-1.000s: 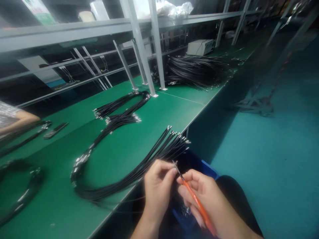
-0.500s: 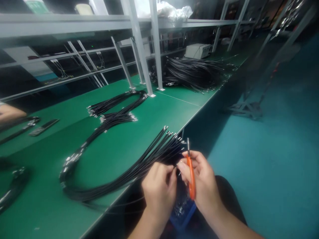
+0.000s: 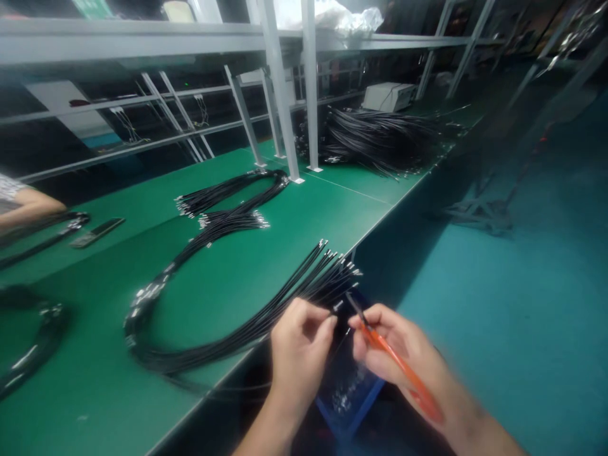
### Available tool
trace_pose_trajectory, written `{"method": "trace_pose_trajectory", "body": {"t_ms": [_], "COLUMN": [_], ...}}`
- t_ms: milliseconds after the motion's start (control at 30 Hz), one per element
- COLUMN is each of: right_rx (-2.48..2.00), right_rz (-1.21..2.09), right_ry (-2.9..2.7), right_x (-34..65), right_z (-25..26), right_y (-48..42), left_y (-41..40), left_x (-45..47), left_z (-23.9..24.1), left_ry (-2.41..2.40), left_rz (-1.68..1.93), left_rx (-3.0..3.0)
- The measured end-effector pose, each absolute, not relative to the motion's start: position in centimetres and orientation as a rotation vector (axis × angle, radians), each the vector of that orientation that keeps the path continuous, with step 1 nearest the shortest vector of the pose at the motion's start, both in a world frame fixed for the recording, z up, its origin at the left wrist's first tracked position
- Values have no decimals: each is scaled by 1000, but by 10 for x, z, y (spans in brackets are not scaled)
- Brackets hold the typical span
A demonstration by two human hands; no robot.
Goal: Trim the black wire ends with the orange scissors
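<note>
My left hand [image 3: 301,348] is closed in a pinch on the end of a black cable, whose small silver tip [image 3: 338,306] sticks out past the fingers. My right hand [image 3: 403,354] is wrapped round an orange-handled tool [image 3: 403,370] with a narrow dark metal tip; whether it is pliers or scissors does not show. The tool's tip points up and left, close to the cable tip but apart from it. Beside my left hand, a bundle of black cables [image 3: 228,345] with silver ends curves over the table's edge.
Below my hands is a blue bin [image 3: 354,418] holding small shiny pieces. More cables [image 3: 380,139] lie heaped by the shelf posts [image 3: 311,95] on the green table [image 3: 228,285]. Another person's arm [image 3: 35,206] rests at the left, near a flat dark object [image 3: 97,232].
My right hand has moved right and tilted the orange-handled tool from nearly upright to slanting up-left. The hands are further apart, and the cable tip now shows. The view has shifted slightly.
</note>
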State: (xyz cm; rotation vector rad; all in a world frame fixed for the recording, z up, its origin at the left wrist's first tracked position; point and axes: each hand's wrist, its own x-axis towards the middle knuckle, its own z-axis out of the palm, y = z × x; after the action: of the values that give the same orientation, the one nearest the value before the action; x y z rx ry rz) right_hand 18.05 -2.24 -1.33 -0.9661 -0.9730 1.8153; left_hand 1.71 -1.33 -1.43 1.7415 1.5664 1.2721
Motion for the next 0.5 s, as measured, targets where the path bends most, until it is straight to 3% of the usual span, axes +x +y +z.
{"method": "trace_pose_trajectory", "body": {"t_ms": [133,500], "right_rx": [-779,-626], "right_rz": [2219,2260], "right_ry": [-861,-838], "right_x": [192,185], "right_z": [-23,-27], "right_y": [-17,-9], "left_y": [-10,-13], "left_x": [12,12], "left_z": [-9,-6], "left_ry": [1411,1279], "left_rz": [1253,1273], "left_rx": [1528,1404]}}
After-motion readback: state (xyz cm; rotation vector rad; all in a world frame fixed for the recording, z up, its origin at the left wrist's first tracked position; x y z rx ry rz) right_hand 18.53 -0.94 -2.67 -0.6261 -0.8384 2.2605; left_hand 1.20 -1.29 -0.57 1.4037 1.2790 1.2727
